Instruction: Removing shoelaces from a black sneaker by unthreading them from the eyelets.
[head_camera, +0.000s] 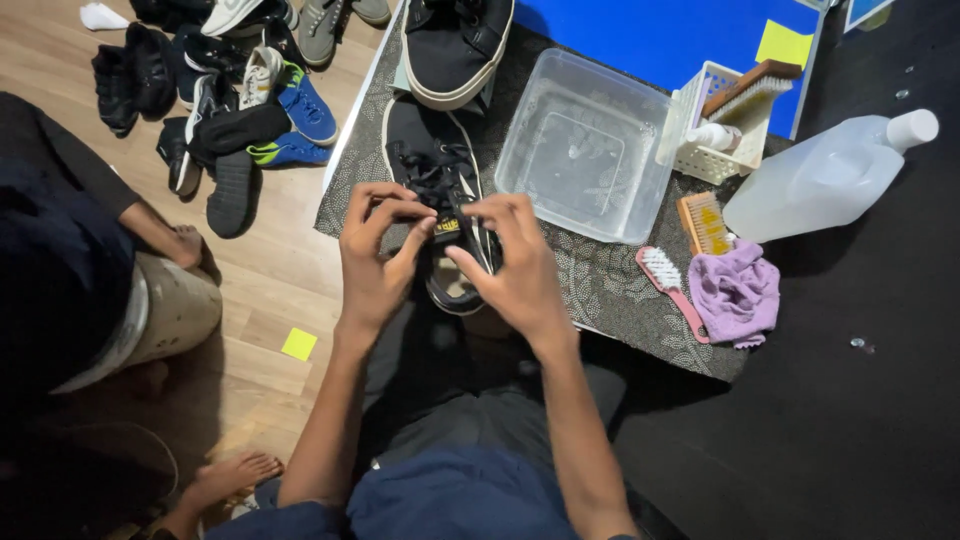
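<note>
A black low sneaker (425, 150) with a white sole lies on a grey patterned mat (620, 290), its heel toward me. My left hand (375, 255) pinches the black laces and tongue near the top of the shoe. My right hand (510, 265) grips the shoe's tongue, which carries a small yellow label, and the heel opening from the right side. A second black sneaker (455, 45) rests on the mat just beyond the first.
A clear plastic tub (585, 150) holds water. A white basket (725, 125) has a brush in it; a wooden brush (705, 222), pink brush (668, 280), purple cloth (737, 290) and white jug (830, 175) lie right. Piled shoes (235, 110) and a seated person (70, 250) are left.
</note>
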